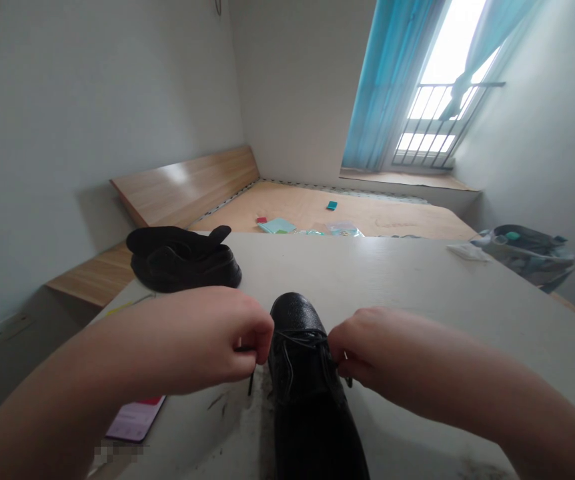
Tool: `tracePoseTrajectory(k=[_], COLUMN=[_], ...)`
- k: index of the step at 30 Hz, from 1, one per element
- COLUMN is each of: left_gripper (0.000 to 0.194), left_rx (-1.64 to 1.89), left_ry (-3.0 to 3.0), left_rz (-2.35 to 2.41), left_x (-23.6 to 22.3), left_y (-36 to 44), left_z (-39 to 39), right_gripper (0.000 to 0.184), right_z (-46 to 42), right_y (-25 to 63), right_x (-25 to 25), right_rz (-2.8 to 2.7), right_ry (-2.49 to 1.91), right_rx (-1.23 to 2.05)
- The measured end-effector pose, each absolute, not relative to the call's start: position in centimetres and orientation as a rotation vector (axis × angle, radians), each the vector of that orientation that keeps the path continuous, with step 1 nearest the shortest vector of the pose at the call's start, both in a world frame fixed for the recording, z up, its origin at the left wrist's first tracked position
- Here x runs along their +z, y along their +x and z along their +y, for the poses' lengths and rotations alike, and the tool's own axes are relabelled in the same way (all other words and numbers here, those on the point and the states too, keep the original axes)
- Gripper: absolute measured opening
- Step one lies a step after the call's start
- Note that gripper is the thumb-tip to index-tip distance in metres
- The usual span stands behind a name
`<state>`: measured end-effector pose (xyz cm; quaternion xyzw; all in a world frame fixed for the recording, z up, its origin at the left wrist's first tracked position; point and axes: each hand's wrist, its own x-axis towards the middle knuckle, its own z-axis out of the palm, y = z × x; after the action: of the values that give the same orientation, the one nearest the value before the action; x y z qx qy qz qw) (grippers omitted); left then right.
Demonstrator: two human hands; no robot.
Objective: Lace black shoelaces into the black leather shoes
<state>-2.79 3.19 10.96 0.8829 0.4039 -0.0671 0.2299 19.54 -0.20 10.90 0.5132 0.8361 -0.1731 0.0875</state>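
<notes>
A black leather shoe [303,373] stands on the white table [417,293] right in front of me, toe pointing away. My left hand [220,340] is closed in a pinch on the black lace at the shoe's left side; a lace end hangs below its fingers. My right hand [367,343] is closed on the lace at the shoe's right side. The lace [301,340] runs taut across the shoe's top between both hands. A second black shoe [183,259] lies at the table's far left corner, away from both hands.
A pink-and-white card or phone [136,417] lies at the table's left edge under my left forearm. A grey bag [530,253] and white paper [467,251] sit at the far right. Behind the table is a bare wooden bed platform [312,207] with small coloured items, then a barred window with blue curtains.
</notes>
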Motion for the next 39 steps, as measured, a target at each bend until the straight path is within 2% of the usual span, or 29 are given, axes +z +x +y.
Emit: tracePoseTrajectory(k=[5, 11, 22, 24, 27, 31, 36, 39], left_gripper=[0.010, 0.012, 0.018, 0.018, 0.015, 0.009, 0.017, 0.019], left_rx=[-0.128, -0.130, -0.211, -0.208, -0.209, -0.140, -0.136, -0.175], left_ry=[2.433, 2.471, 2.476, 2.485, 2.508, 2.514, 2.514, 2.506], left_rz=[1.099, 1.121, 1.166, 1.174, 1.183, 1.171, 1.093, 1.119], left_x=[11.1, 10.9, 10.9, 10.9, 10.9, 10.9, 10.8, 10.9], left_y=[-2.8, -2.7, -2.0, -1.9, -1.7, -1.3, -0.9, -0.8], left_z=[3.6, 3.3, 2.7, 2.6, 2.4, 2.3, 2.1, 1.8], right_gripper=[0.017, 0.016, 0.057, 0.053, 0.031, 0.039, 0.025, 0.029], right_z=[-0.6, -0.2, -1.1, -1.3, -1.5, -1.9, -2.4, -2.5], right_y=[19.4, 20.1, 20.0, 20.0, 19.8, 19.3, 19.7, 19.9], right_x=[10.2, 9.7, 9.5, 9.6, 9.6, 9.3, 8.7, 9.0], right_rz=[2.656, 2.640, 2.705, 2.731, 2.731, 2.717, 2.851, 2.906], right_ry=[1.432, 1.372, 1.255, 1.225, 1.259, 1.314, 1.141, 1.091], right_rx=[-0.385, -0.446, -0.449, -0.473, -0.489, -0.369, -0.194, -0.132])
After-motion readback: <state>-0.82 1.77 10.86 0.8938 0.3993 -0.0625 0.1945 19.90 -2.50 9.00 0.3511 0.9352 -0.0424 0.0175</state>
